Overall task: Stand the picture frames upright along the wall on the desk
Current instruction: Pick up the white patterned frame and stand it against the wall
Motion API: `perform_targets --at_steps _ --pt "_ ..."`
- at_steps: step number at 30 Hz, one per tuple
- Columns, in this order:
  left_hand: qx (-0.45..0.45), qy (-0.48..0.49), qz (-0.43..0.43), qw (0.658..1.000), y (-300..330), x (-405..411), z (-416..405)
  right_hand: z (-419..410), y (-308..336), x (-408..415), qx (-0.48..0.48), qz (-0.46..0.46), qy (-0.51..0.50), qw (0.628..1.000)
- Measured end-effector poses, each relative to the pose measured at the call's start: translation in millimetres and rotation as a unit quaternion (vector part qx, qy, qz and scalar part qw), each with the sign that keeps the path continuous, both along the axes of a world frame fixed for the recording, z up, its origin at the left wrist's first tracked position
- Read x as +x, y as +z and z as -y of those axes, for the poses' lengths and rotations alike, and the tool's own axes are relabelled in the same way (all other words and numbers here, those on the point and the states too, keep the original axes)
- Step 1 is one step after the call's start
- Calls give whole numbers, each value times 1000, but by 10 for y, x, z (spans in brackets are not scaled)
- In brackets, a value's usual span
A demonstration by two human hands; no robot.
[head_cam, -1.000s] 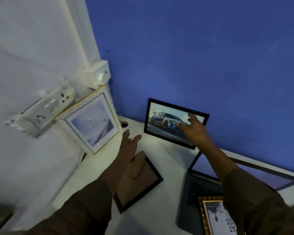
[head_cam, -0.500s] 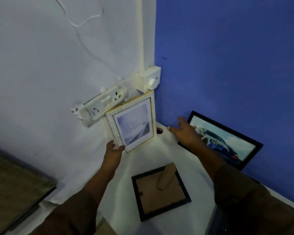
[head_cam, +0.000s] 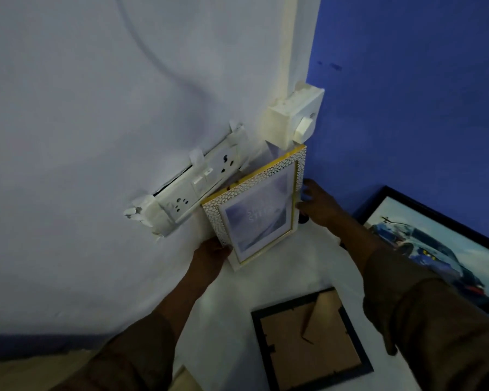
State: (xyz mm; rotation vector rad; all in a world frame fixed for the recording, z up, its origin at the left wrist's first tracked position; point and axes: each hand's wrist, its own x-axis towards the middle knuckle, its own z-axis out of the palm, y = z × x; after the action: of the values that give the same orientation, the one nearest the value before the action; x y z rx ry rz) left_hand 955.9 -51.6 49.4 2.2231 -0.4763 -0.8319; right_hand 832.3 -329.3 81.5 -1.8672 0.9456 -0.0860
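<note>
Both hands grasp the white frame (head_cam: 259,210) in the surface's back corner: left hand (head_cam: 209,256) at its bottom corner, right hand (head_cam: 318,206) at its side.

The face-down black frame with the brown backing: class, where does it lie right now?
In the head view, the black frame lies flat on the white desk at bottom centre, below the white-and-gold frame and left of the car picture.

2 bare hands, left hand (head_cam: 209,256) and right hand (head_cam: 321,206), no rings or watch seen. Both forearms bare below loose dark olive-brown fabric long sleeves (head_cam: 435,320), pushed up, cuffs wrinkled, plain.
</note>
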Motion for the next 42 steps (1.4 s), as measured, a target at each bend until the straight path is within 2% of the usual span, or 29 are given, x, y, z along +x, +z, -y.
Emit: perform_targets --at_steps 5,13,20,27,35,42 --pt "-1 -3 17 1000 -14 27 17 4 -71 56 14 17 28 999" --pt "-84 -7 24 996 115 -205 -175 -59 112 -422 -64 23 67 995" --pt "-245 67 -21 967 614 -720 -235 -302 674 -1078 -124 67 40 989" --pt "-318 99 -17 943 1162 -1593 -382 -732 1386 -2155 -147 116 20 982" --pt "-345 -7 -22 938 1550 -2787 -373 -1120 1906 -3713 -193 93 -50 976" --pt "-327 -118 -72 935 1771 -3528 81 -1231 2161 -4903 -216 64 -161 961"
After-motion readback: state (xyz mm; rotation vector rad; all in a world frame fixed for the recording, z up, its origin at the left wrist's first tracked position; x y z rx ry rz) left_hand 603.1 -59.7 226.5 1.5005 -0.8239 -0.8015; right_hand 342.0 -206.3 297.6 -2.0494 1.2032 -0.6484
